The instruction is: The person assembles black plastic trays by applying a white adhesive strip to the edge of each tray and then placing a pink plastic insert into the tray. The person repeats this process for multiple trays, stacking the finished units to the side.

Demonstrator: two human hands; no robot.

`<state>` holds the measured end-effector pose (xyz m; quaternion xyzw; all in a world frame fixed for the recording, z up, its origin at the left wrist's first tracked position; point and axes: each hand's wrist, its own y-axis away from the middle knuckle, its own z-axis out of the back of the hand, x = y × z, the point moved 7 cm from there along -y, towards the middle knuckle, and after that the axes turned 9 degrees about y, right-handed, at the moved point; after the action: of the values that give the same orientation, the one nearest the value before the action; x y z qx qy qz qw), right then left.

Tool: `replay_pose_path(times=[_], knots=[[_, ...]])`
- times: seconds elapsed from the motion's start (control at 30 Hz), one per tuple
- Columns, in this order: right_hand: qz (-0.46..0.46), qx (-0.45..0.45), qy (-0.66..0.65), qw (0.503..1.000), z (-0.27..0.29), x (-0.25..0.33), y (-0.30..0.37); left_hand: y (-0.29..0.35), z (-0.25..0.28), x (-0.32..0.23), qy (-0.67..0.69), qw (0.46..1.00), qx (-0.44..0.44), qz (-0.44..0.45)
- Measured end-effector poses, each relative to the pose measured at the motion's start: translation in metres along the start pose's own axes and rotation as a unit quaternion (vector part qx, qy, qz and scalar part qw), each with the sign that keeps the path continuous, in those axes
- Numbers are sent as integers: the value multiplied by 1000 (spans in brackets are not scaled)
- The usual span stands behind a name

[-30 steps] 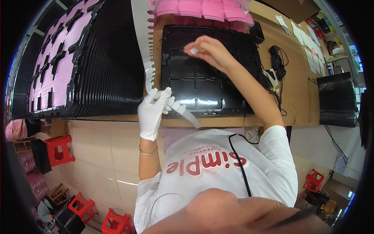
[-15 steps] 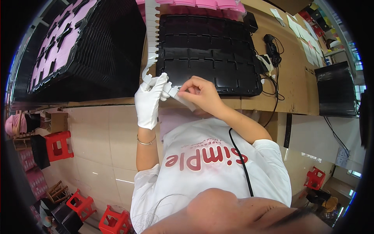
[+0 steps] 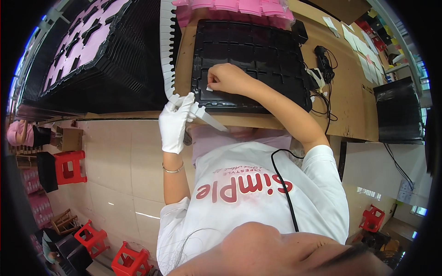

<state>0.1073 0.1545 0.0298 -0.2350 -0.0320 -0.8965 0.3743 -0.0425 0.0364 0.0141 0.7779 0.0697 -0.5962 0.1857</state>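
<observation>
My left hand (image 3: 174, 128), in a white glove, grips a long pale strip (image 3: 167, 55) with notched edges. The strip runs up from the glove along the left side of the table, and its other end slants down toward my lap. My bare right hand (image 3: 232, 80) is above the left part of a black plastic tray (image 3: 262, 48) with moulded ridges. Between its thumb and fingers is a small white piece (image 3: 210, 89), close to the tray's surface; whether it touches the tray I cannot tell.
Tall stacked black trays (image 3: 131, 60) with pink sheets on top stand at the left. Pink pieces (image 3: 244, 5) lie beyond the tray. To the right are a black cable (image 3: 326, 69), paper sheets (image 3: 363, 50) and a black box (image 3: 399, 110). Red stools (image 3: 70, 167) stand on the floor.
My right hand has moved from the strip beside my left hand up over the tray, with a small white piece in its fingers. The strip's upper part has shifted left.
</observation>
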Motion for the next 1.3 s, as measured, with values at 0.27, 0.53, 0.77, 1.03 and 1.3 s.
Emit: replay_pose_path(times=[0.27,0.53,0.77,1.03,1.3], knots=[[-33,-76,35,996,-4,-6,3,-3,-5,6,-11,999,25,22],[-82,-33,-438,894,4,-8,55,-5,0,4,9,1000,8,18],[-193,-21,-591,783,-11,17,97,11,-27,-11,49,997,58,16],[-6,-245,-233,941,28,54,117,14,-50,-7,29,997,71,30],[-152,-240,-167,944,151,-146,113,-2,-68,-13,-23,997,80,-2]])
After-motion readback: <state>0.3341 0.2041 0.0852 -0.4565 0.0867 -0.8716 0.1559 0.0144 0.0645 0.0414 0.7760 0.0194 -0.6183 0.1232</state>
